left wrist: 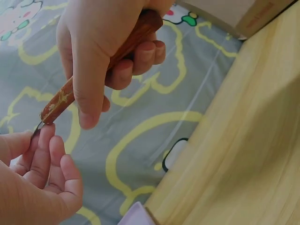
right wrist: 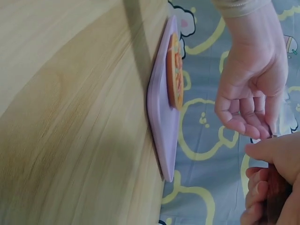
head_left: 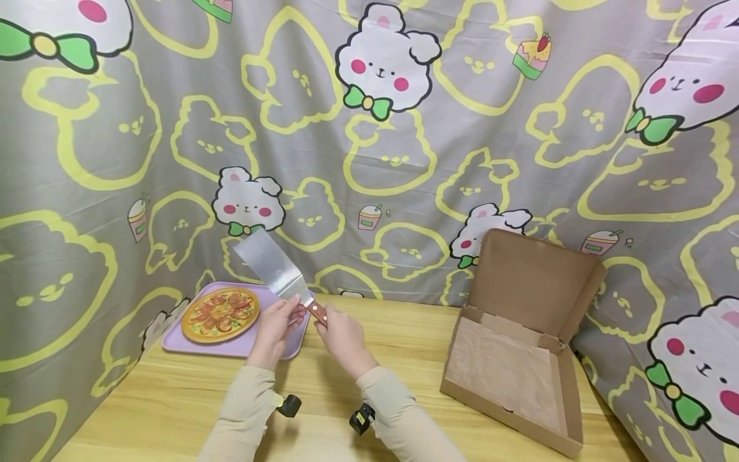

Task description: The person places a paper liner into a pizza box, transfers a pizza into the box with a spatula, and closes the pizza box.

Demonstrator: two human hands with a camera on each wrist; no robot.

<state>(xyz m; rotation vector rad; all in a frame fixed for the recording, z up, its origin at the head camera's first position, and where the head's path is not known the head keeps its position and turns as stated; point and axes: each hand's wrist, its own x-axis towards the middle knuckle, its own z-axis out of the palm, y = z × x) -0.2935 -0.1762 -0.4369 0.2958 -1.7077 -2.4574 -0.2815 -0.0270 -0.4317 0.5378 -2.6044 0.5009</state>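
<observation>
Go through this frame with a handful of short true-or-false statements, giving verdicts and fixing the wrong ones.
1. The right hand grips the spatula by its wooden handle. True.
2. Only one hand touches the spatula. False: the left hand pinches its metal neck too.
3. The pizza lies on the purple tray. True.
4. The spatula rests on the pizza. False: it is held up, clear of it.
5. The cardboard box has its lid raised. True.

Spatula handle (head_left: 317, 312) partly hidden; box lettering (left wrist: 259, 15) blurred.
</observation>
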